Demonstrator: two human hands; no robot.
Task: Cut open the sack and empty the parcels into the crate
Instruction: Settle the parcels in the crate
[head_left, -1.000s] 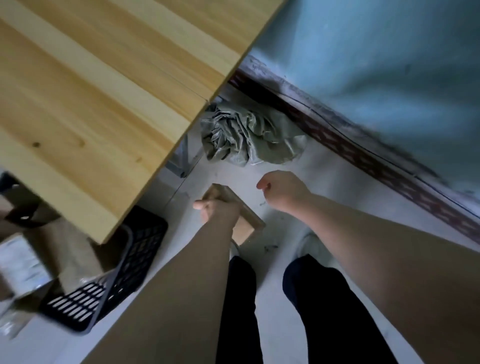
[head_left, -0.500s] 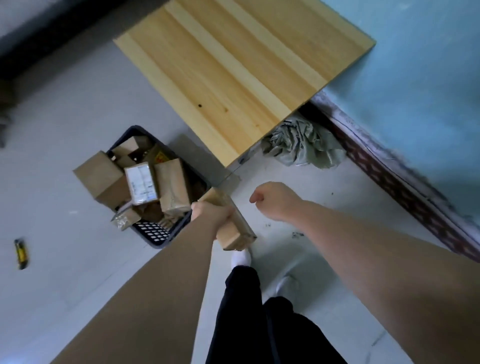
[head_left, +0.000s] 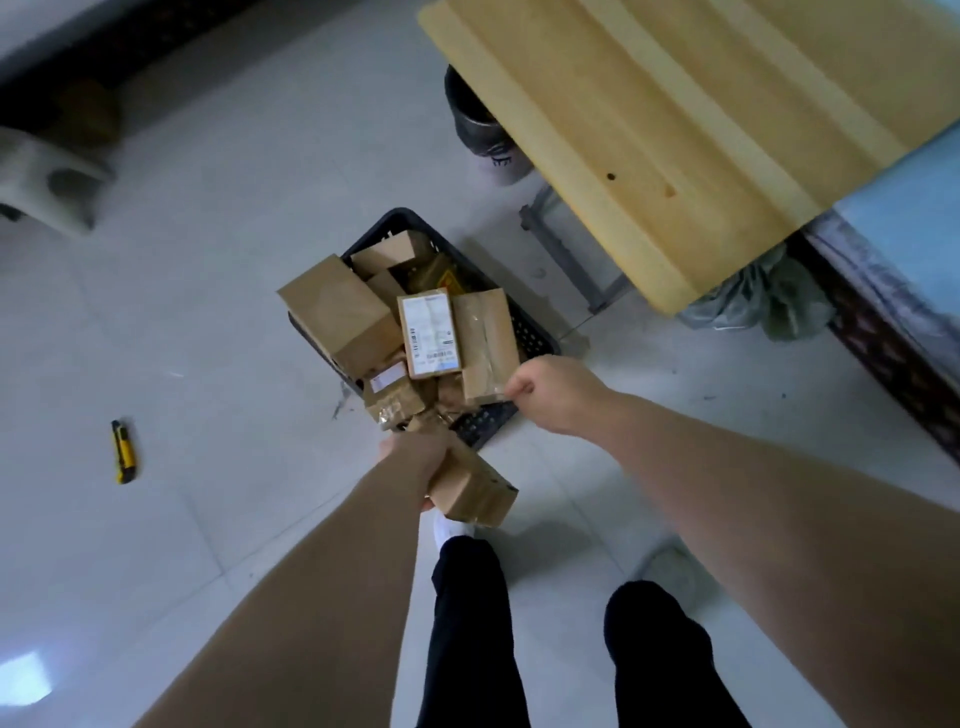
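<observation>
While the left hand (head_left: 415, 457) grips a brown parcel (head_left: 470, 488) just short of the black crate (head_left: 524, 332), the right hand (head_left: 556, 395), fisted and holding nothing visible, hovers over the crate's near corner. Best to carry the parcel over the heaped boxes before letting go, since the pile overtops the rim. Beyond the crate, under the table (head_left: 675, 130), lies the crumpled sack (head_left: 769, 306). A white label (head_left: 430, 332) in the crate is unreadable.
</observation>
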